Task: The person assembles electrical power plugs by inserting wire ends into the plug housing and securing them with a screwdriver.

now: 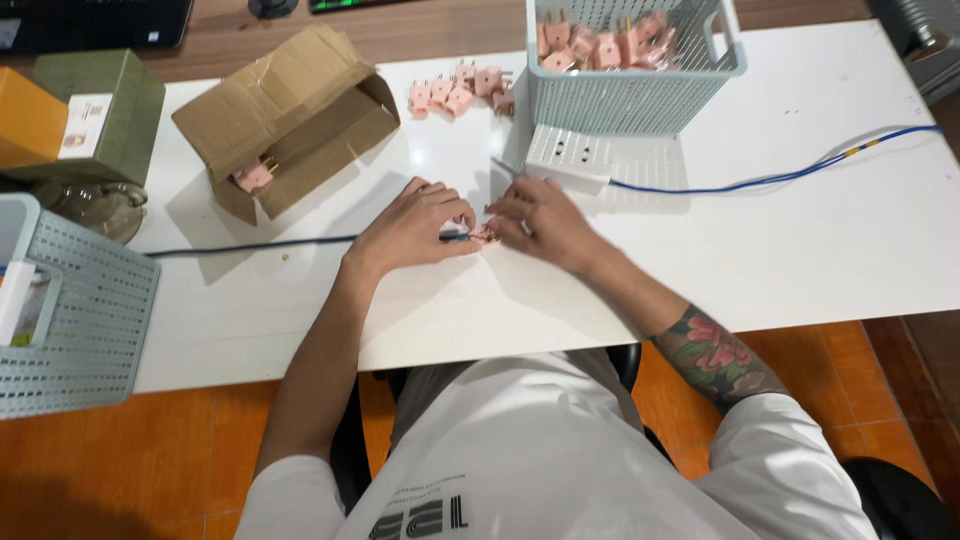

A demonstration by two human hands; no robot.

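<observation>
Both forearms reach out over the white bench (800, 250) and meet near its middle, palms down and fingers curled. The left hand (415, 225) pinches the end of a dark blue cable (250, 245) that runs off to the left across the bench. The right hand (545, 222) closes its fingertips on a small pink plug (487, 233), which sits between the two hands, touching both. The plug is mostly covered by the fingers, so its prongs and the way the cable enters it cannot be made out. Farther away, five or so loose pink plugs (462, 92) lie in a cluster beside a pale blue perforated basket (625, 100) that holds a heap of more plugs, too tangled to count. Against the basket's near side rests a white socket block (568, 165), with a second blue cable (780, 177) trailing away to the right. To the far left an open cardboard box (290, 115) lies on its side with one pink plug showing inside. A second pale blue basket (75, 310) stands at the left edge, cut off by the frame, its contents unclear. A green box (110, 110) sits beyond it.
</observation>
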